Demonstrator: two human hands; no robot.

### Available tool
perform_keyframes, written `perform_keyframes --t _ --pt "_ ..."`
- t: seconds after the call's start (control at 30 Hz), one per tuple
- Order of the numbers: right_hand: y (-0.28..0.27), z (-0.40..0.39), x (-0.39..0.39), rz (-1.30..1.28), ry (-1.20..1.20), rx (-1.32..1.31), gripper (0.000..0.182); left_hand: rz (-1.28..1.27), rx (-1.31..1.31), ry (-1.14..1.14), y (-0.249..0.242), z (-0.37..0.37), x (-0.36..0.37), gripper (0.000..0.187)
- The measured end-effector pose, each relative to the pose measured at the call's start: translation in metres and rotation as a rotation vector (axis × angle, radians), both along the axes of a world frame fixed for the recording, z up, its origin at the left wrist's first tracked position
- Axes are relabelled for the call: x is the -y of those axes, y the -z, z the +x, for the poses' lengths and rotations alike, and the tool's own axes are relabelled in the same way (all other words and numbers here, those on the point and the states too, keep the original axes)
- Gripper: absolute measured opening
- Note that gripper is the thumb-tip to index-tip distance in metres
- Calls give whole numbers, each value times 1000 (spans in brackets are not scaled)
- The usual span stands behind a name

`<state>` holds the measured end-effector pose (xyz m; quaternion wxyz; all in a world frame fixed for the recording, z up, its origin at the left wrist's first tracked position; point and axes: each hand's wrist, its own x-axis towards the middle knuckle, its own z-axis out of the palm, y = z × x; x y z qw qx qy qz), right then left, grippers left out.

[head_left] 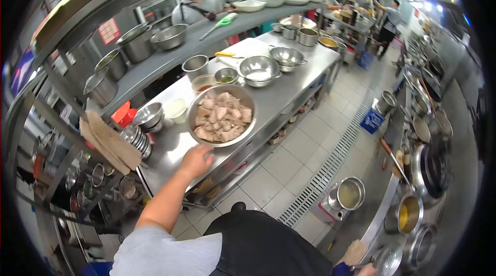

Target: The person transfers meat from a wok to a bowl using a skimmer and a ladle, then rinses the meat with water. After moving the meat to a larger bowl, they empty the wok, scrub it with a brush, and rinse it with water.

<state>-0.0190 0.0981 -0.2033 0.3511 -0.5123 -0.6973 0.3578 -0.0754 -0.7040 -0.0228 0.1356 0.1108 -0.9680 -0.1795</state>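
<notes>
A wide steel bowl [193, 130] heaped with pale chunks of meat [223, 116] rests on the steel worktable [279, 82]. At its near left rim is my left hand [195, 160], fingers loosely bent and thumb apart, with nothing seen in it. My right hand [368, 270], cut off by the bottom edge, is closed at the handle of a round, shiny steel utensil [387, 260] whose exact kind is unclear. Just above that hand lies a tan cloth [354, 251]. A pot with yellow liquid [405, 216] stands beyond the utensil.
Steel colanders [258, 70], a small bowl of green bits [226, 75] and a tall pot [196, 66] stand beyond the meat. An overhead shelf [170, 51] spans the table's far side. A pot [350, 193] stands low by the floor drain [330, 165]. Several people work farther back.
</notes>
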Motion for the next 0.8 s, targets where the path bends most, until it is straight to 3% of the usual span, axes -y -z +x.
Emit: perform_keyframes --t 0.1,0.17,0.23,0.3,0.37,0.5,0.63,0.7,0.8 --pt "-3 -40 5 619 -222 300 39 45 -23 -41 17 28 4 25" --pt "16 -69 17 752 -548 390 40 147 67 -105 29 37 1 25" --pt "60 -102 34 483 -1036 327 39 181 55 -110 39 42 -2 26" --pt "-2 -99 141 -183 -1188 577 35 218 112 -57 45 44 -5 25" --pt "36 -89 167 -444 -1425 637 34 234 60 -40 54 45 -5 25" --pt "38 -76 226 -460 -1495 994 27 304 229 -70 64 52 -4 34" --pt "42 -84 241 -412 -1429 1153 21 413 380 -119 70 57 14 43" --pt "44 -87 244 -374 -1401 1216 19 443 338 -129 76 55 33 46" --pt "48 -96 253 -249 -1418 1298 17 659 34 -367 84 42 71 47"
